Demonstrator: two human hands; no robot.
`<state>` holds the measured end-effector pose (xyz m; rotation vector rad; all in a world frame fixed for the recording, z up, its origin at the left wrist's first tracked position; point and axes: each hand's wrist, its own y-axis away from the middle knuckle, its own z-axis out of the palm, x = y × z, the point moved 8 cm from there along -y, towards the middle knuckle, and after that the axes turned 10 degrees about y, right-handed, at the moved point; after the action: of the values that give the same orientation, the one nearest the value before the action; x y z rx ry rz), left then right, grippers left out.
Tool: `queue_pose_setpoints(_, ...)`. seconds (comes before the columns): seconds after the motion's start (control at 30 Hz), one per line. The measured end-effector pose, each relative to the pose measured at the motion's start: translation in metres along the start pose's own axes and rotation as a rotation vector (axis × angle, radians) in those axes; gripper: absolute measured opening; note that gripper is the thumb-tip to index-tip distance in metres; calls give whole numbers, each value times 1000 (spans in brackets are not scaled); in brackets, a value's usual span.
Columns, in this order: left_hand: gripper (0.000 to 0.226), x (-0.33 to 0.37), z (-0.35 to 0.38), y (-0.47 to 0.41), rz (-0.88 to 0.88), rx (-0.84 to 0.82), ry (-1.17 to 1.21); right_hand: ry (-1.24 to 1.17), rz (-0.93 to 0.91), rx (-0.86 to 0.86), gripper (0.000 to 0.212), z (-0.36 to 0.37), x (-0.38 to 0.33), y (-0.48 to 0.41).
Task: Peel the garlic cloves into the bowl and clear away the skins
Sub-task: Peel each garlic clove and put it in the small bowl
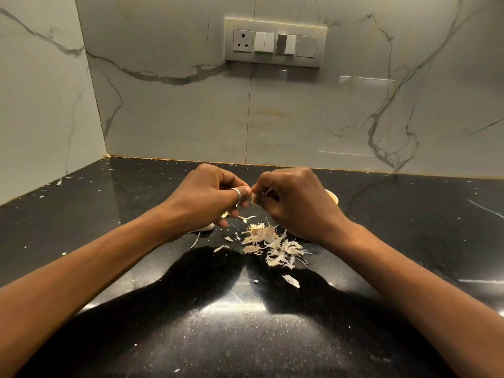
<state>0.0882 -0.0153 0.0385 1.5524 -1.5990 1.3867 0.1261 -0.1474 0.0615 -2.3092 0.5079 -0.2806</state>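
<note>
Both hands are raised a little above the black counter, fingertips meeting over a small garlic clove (pixel 255 195). My left hand (pixel 210 195), with a ring on one finger, pinches the clove from the left. My right hand (pixel 294 203) pinches it from the right, with a strip of skin at its fingertips. A pile of papery garlic skins (pixel 275 245) lies on the counter just below the hands. A pale bowl (pixel 332 197) shows only as a rim behind my right hand. A white garlic piece (pixel 207 227) peeks out under my left wrist.
The black speckled counter (pixel 218 331) meets marble wall tiles at the back and left, forming a corner. A switch and socket plate (pixel 275 42) is on the back wall. Small skin scraps (pixel 291 281) lie scattered across the counter, some near the left wall.
</note>
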Motion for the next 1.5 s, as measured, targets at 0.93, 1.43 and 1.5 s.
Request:
queue_pose_setpoints(0.93,10,0,0,-1,19,-13,3,-1,1,7,6,-1,0,-1)
queue_pose_setpoints(1.43,11,-2,1,-2,26,-2,-9,3,-11,12,5,-1,-1,0)
queue_pose_setpoints(1.5,11,-1,1,-2,31,-1,-9,3,-7,15,5,-1,-1,0)
